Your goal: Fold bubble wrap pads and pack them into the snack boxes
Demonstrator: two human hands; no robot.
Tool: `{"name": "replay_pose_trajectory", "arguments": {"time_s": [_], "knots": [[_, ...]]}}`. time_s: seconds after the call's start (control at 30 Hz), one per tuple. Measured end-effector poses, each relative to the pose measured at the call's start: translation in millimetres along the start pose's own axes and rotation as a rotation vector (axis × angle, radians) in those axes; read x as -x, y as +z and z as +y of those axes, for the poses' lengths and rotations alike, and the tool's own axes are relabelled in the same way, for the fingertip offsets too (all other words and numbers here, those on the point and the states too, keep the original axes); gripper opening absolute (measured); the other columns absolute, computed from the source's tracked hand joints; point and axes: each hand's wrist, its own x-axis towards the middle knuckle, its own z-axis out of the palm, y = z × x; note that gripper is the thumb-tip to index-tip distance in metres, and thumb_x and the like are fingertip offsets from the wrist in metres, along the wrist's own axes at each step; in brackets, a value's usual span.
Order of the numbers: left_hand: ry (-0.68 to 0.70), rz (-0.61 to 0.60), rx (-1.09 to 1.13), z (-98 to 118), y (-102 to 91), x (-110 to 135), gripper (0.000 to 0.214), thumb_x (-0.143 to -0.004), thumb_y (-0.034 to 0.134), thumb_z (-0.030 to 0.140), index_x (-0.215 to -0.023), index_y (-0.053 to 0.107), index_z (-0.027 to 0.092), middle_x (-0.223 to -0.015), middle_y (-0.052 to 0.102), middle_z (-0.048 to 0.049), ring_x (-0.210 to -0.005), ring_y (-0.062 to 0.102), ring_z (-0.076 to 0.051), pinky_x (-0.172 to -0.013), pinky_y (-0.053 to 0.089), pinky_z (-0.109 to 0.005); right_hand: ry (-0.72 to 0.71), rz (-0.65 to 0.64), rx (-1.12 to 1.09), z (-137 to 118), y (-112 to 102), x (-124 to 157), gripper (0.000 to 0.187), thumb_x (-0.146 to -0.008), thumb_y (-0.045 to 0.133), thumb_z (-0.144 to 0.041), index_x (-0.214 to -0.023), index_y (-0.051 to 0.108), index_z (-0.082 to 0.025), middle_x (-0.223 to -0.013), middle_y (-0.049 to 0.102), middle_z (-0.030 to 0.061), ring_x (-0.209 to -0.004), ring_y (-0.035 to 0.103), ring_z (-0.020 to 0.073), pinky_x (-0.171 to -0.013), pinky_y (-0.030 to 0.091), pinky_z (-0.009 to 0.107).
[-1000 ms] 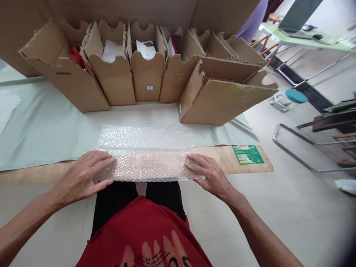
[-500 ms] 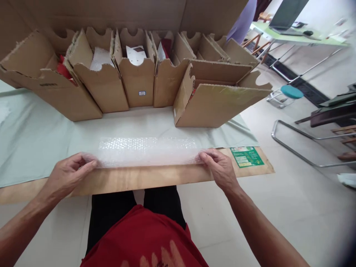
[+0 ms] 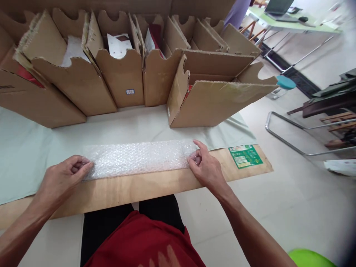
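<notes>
A long strip of clear bubble wrap [image 3: 139, 158], folded over on itself, lies flat across the pale green cloth [image 3: 27, 155] near the front of the wooden board [image 3: 144, 185]. My left hand [image 3: 62, 178] has its fingers curled and pinches the strip's left end. My right hand [image 3: 204, 167] pinches the right end, thumb raised above the wrap.
A row of open cardboard bins [image 3: 122, 70] stands behind the wrap, some with white and red items inside; one larger bin [image 3: 217, 100] leans at the right. A green label [image 3: 245, 156] sits on the board's right corner. Metal chair frames [image 3: 294, 137] and a teal stool [image 3: 285, 83] stand on the floor to the right.
The wrap's near edge, which hung over the board's front, was folded up and away onto the rest of the strip. Both hands moved forward with it and now pinch its ends.
</notes>
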Motion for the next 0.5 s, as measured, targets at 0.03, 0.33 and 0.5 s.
{"name": "replay_pose_trajectory", "arguments": {"time_s": [0.03, 0.33, 0.5], "knots": [[-0.007, -0.008, -0.023, 1.4, 0.1, -1.1, 0.024, -0.079, 0.063, 0.051, -0.081, 0.067, 0.028, -0.071, 0.071, 0.0029, -0.065, 0.064, -0.020, -0.063, 0.049, -0.030, 0.002, -0.019, 0.031, 0.8, -1.9, -0.9, 0.063, -0.085, 0.056, -0.031, -0.146, 0.049, -0.016, -0.087, 0.071, 0.0030, -0.070, 0.065, 0.0222, -0.069, 0.050, 0.036], [-0.033, -0.039, -0.292, 8.7, -9.3, -10.7, 0.055, -0.082, 0.056, 0.055, -0.124, 0.060, 0.020, -0.097, 0.072, -0.0056, -0.085, 0.067, -0.028, -0.067, 0.044, -0.035, -0.056, -0.040, 0.070, 7.8, -27.6, -38.9, 0.069, -0.082, 0.064, -0.051, -0.142, 0.053, -0.019, -0.121, 0.070, 0.0129, -0.082, 0.067, 0.0261, -0.071, 0.051, 0.038], [-0.031, -0.139, -0.267, 12.5, -13.4, -14.5, 0.050, -0.081, 0.054, 0.054, -0.117, 0.061, 0.020, -0.087, 0.071, -0.0032, -0.082, 0.065, -0.026, -0.066, 0.042, -0.033, -0.087, -0.217, 0.115, -6.3, -21.8, -69.1, 0.030, -0.077, 0.062, -0.037, -0.101, 0.068, -0.020, -0.080, 0.070, 0.0045, -0.069, 0.061, 0.0218, -0.063, 0.041, 0.032]]}}
